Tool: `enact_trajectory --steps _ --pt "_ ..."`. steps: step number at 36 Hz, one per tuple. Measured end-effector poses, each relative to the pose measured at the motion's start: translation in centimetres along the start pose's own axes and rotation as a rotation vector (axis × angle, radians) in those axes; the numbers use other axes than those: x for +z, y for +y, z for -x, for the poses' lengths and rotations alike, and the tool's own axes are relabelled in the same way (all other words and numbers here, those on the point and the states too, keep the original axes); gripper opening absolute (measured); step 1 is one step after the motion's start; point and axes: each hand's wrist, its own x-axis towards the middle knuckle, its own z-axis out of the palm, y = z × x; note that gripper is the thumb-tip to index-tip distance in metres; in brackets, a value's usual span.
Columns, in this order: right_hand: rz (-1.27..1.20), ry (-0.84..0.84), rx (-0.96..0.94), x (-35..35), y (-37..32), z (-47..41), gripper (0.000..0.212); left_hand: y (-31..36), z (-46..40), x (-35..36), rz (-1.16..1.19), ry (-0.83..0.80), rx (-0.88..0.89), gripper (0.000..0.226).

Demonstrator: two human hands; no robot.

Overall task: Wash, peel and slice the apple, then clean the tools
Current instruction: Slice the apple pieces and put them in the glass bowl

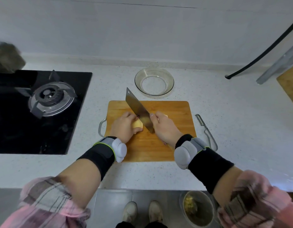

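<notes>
Left hand (126,125) grips peeled apple (138,126) on board (173,116); right hand (164,126) grips cleaver (139,111) alongside.

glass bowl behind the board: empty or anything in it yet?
Empty. The glass bowl shows only the speckled countertop through its clear bottom; no apple pieces in it. It stands upright behind the cutting board.

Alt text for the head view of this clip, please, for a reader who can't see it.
On a wooden cutting board, the left hand holds a peeled apple while the right hand grips a cleaver cutting into it. A glass bowl sits behind the board, a peeler to its right, a gas stove at left.
</notes>
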Motion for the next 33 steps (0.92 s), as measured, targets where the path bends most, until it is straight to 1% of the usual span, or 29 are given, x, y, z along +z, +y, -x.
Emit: enact_trajectory --steps 4,9,15,21,33 --pt "0.011 0.001 -0.016 0.1 -0.1 0.2 0.034 0.1 0.4 0.2 -0.045 0.026 0.020 0.046" --pt "0.046 -0.014 -0.038 0.1 0.0 0.3 0.030 0.1 0.9 0.3 -0.053 0.060 0.027 0.048" --pt "0.056 -0.034 -0.050 0.0 0.0 0.2 0.030 0.0 0.9 0.0 -0.098 0.024 0.067 0.051" --pt "0.053 -0.035 -0.055 0.4 0.2 0.1 0.030 -0.9 1.2 -0.2 -0.134 -0.014 0.155 0.044" --pt "-0.006 -0.055 -0.038 1.7 0.7 -1.1 0.033 -1.4 0.9 -0.3 -0.114 -0.037 0.179 0.039"
